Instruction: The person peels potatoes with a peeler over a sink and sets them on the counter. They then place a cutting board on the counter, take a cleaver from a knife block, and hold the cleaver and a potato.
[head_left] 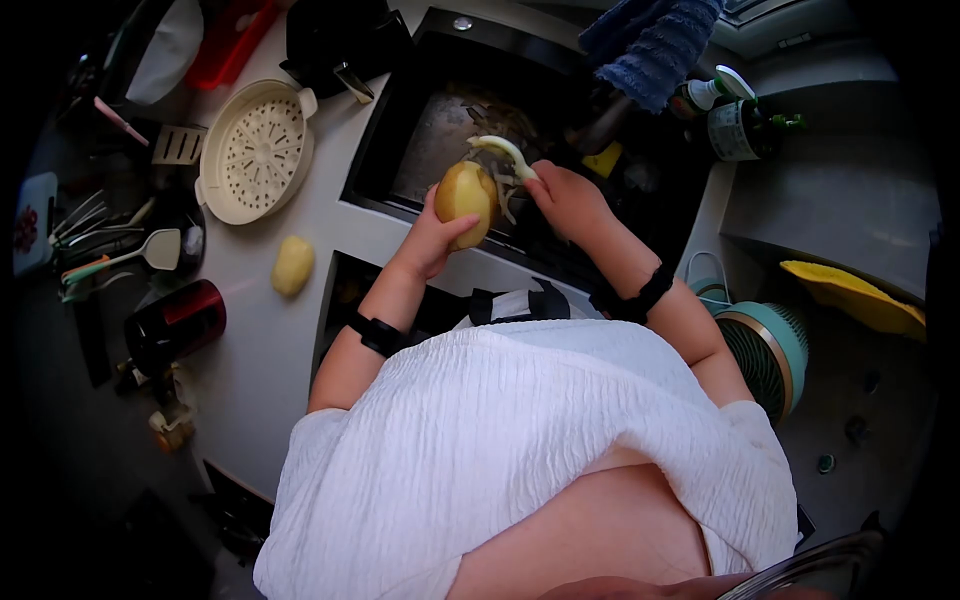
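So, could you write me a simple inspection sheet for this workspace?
Surface: smooth light-grey countertop around a black rectangular sink.
Job's things: partly peeled brown-and-yellow potato; pale curved tool, apparently a peeler; pale-yellow oval potato lying on the countertop.
Clutter: thin pale peelings in the sink; round cream perforated basket on the countertop.
Hands: left hand holds the partly peeled potato, right hand the tool.
Cables: thin pale loop at right; cannot tell whether cable.
Surroundings: blue ribbed towel, round teal appliance.
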